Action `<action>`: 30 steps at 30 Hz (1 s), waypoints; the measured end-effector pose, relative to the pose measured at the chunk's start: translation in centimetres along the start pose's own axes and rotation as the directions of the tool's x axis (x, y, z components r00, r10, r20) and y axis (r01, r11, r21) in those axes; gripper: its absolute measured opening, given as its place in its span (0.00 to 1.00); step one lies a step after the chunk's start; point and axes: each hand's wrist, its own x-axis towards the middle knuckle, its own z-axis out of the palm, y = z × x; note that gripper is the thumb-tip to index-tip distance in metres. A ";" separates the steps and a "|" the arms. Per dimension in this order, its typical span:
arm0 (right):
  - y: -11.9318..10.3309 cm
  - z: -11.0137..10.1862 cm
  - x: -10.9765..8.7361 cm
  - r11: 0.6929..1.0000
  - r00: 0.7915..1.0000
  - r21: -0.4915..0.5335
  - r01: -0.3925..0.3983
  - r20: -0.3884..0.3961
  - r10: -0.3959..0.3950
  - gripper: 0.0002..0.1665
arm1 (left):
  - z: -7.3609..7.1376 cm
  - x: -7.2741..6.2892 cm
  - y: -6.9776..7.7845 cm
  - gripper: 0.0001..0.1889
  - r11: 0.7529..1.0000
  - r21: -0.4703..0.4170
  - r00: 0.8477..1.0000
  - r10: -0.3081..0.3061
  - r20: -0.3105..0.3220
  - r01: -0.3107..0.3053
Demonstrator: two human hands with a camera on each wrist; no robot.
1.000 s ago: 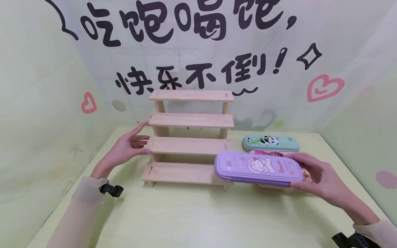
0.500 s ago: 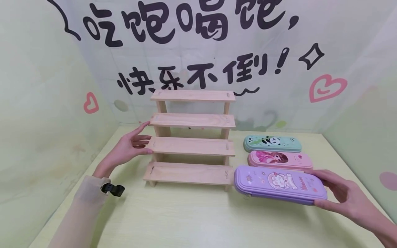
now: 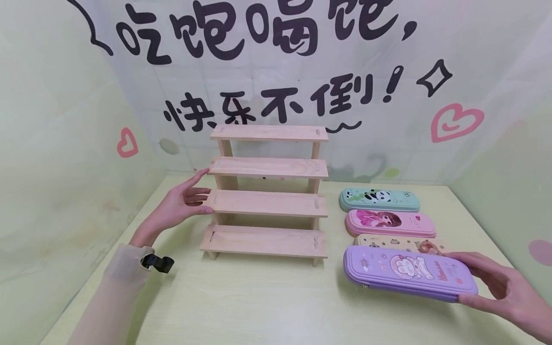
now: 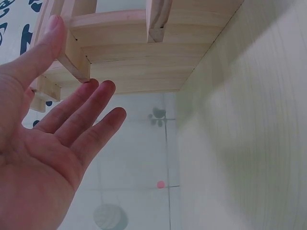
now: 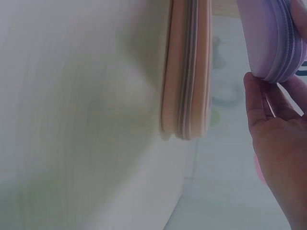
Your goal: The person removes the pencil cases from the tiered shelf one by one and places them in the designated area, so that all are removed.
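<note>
My right hand (image 3: 506, 290) pinches the right end of a purple pencil case (image 3: 409, 272) with a rabbit picture, thumb at the front edge and fingers behind. The case is held above the table, near a beige pencil case (image 3: 398, 243) that it partly hides. In the right wrist view the purple case (image 5: 268, 38) is seen from below, apart from the beige case (image 5: 187, 72). My left hand (image 3: 178, 203) touches the left side of a four-tier wooden shelf (image 3: 267, 203), its fingers nearly straight. The left wrist view shows the thumb and fingertips against the shelf's end (image 4: 76, 57).
Behind the beige case lie a pink pencil case (image 3: 390, 223) with a girl picture and a green panda pencil case (image 3: 379, 199), in a row right of the shelf. A printed cloth (image 3: 379, 148) hangs behind the table (image 3: 241, 306).
The right hand has carried the purple pencil case right and toward the front, away from the shelf, uncovering the pink case and part of the beige one. The left hand stays against the shelf.
</note>
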 end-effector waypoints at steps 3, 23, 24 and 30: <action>0.7 -0.1 -0.6 0.999 1.000 -0.052 -0.002 -0.009 0.001 0.46 | -0.1 -0.1 0.0 0.57 1.000 0.003 1.000 -0.001 -0.006 0.001; 4.8 -0.3 -3.7 0.997 0.998 -0.075 -0.010 -0.056 0.006 0.48 | 0.0 0.0 0.1 0.57 1.000 0.015 1.000 -0.007 -0.001 0.007; 4.9 -0.2 -3.7 0.996 0.998 -0.088 -0.021 -0.061 0.015 0.48 | 0.0 0.0 0.1 0.57 1.000 0.015 1.000 -0.008 -0.001 0.008; 5.6 -0.3 -4.1 0.996 1.000 -0.084 -0.012 -0.029 0.009 0.48 | 0.0 0.0 0.2 0.57 1.000 0.016 1.000 -0.011 0.000 0.011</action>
